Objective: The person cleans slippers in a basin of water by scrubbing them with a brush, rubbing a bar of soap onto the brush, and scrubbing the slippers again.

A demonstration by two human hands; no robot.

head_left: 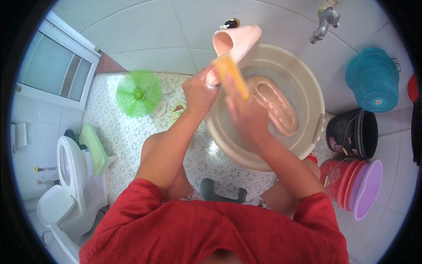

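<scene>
Pale pink slipper (243, 38) points away from the body above the far edge of a beige basin (316, 92), its near end clasped in the left hand (199, 93). The right hand (250, 116) is wrapped around a yellow block (230, 75), blurred just beside the slipper; whether the two touch is hard to tell. Another pink slipper (276, 105) lies sole-up in the basin, and a black bucket (367, 132) stands outside the rim

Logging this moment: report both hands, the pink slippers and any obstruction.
Left hand gripping pink slipper. Right hand holding blurred yellow block, overlapping slipper in view; contact unclear. Second slipper lies in basin. Nothing visibly blocking either hand.
</scene>
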